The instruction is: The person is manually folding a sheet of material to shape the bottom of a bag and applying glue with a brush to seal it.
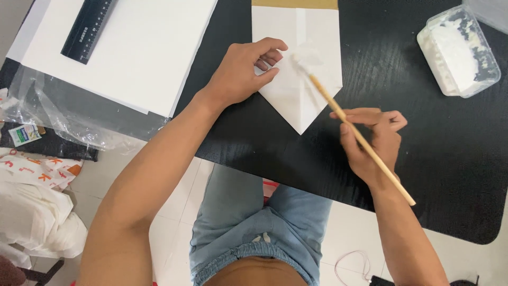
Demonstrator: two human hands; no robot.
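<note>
A white folded paper (309,87) with a pointed lower end lies on the black table (423,137). My left hand (241,71) presses on the paper's left edge with curled fingers. My right hand (373,140) holds a thin wooden stick (360,135) like a pencil. The stick's tip (301,61) carries a blob of white paste and touches the upper middle of the paper. A strip of brown card (294,3) shows at the paper's top edge.
A clear plastic tub of white paste (457,50) stands at the table's far right. White sheets (132,53) with a black ruler (87,29) lie at the left, over crumpled clear plastic (79,114). White bags (32,206) sit on the floor at the left.
</note>
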